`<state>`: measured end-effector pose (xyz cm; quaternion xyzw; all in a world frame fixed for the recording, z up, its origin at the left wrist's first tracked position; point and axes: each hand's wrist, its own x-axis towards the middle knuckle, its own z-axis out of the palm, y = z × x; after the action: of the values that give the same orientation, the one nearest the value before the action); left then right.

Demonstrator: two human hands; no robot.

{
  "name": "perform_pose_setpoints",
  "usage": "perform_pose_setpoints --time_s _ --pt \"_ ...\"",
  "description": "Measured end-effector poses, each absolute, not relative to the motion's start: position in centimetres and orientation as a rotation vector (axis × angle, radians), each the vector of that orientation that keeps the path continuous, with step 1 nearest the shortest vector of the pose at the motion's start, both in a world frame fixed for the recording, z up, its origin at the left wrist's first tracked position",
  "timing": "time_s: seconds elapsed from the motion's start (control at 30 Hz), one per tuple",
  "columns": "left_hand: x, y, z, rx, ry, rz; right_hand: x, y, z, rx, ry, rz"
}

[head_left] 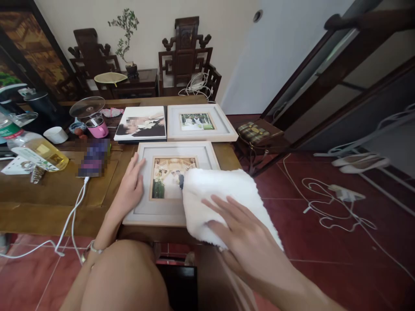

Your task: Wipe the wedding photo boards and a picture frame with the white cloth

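A pale wooden picture frame (212, 156) with a wedding photo lies on the near edge of the wooden table. My left hand (131, 188) holds its left side, fingers along the edge. A fluffy white cloth (227, 183) covers the frame's right part and hangs past the table's corner. On top of the cloth is my right hand (241, 226), its fingers bent a little and pressing into it. Behind this frame lie a second framed photo (225, 123) and a white photo panel (142, 125) side by side.
To the left are a phone (94, 157) on a white cable, an oil bottle (42, 149), a pink mug (98, 128) and a white cup (55, 135). A plaid bag (254, 132) sits right of the table. Cables (324, 198) lie on the red floor.
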<state>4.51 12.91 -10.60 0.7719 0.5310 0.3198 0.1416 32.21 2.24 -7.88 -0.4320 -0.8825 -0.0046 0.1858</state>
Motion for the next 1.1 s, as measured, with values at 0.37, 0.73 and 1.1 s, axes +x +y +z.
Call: perform_pose_setpoints --time_s 0.37,0.73,1.1 --pt "4.3 12.7 -10.3 2.293 1.517 0.823 32.3 15.8 -8.9 -1.313 -2.362 -0.106" --pt "4.4 12.7 -10.5 2.288 1.53 0.872 32.1 4.6 -7.8 -1.091 -2.605 -0.018" --pt "4.1 12.8 -10.6 2.297 1.471 0.777 32.6 12.1 -8.7 -1.349 -2.349 -0.064"
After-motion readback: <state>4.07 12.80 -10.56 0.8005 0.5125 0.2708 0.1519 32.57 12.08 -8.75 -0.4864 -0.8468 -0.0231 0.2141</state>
